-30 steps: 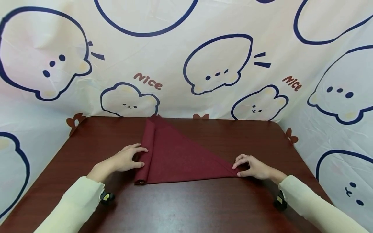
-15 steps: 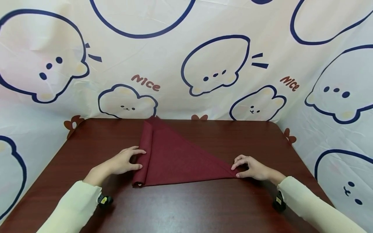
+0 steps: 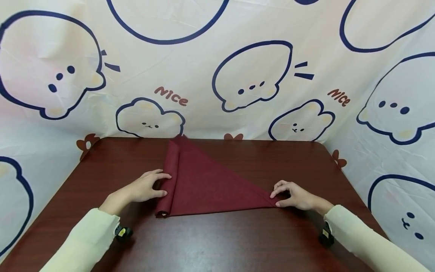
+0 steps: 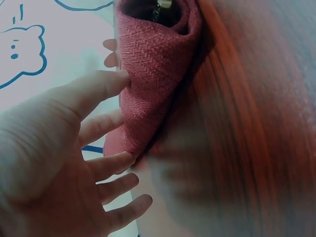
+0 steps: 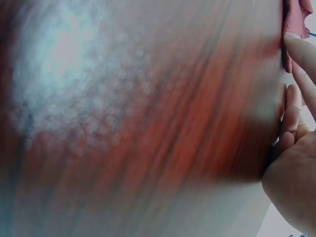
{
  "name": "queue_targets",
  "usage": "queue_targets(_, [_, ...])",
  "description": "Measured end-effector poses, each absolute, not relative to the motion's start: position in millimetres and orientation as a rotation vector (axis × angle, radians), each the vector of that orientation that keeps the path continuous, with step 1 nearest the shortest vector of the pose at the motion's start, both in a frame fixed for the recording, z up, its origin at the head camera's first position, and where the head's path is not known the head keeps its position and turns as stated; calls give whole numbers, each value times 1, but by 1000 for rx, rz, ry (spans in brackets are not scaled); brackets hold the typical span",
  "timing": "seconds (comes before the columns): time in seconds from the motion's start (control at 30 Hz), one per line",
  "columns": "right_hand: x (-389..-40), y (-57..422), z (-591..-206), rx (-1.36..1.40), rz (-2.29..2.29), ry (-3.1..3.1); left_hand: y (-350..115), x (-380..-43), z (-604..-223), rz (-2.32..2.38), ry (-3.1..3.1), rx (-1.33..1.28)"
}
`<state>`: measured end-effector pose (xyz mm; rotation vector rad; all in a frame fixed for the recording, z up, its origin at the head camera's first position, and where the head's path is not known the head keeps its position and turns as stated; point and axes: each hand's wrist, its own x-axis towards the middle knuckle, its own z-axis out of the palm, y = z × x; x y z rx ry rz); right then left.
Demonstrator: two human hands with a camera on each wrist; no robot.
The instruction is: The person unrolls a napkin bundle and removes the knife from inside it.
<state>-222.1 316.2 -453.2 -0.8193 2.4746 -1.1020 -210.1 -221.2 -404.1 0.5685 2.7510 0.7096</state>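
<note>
A dark red cloth lies folded in a triangle, its left side wound into a roll. Thumb and fingertips of my left hand rest on the roll's left side, with the fingers mostly straight. The left wrist view shows this hand touching the woven cloth; a small shiny piece sits inside the roll's end, its kind unclear. At the cloth's right corner, my right hand pinches the fabric between thumb and fingers. The right wrist view catches this hand only at the edge.
The cloth lies on a dark brown wooden table. Behind and beside it hangs a white curtain with blue cartoon outlines. A small dark device is strapped at each wrist.
</note>
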Motion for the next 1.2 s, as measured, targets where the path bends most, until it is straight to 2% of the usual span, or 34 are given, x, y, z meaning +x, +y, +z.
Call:
queue_targets(0.43, [-226,316,-451,-821,-1089,2473,-205,-213,-391,627,2828,600])
queue_targets(0.7, [-224,316,-453,-825,-1093,2474,-188,-216,-401,511,2826,640])
queue_targets(1.2, [-223,315,-452,-813,-1098,2464,-198,-214,-408,473,2869,621])
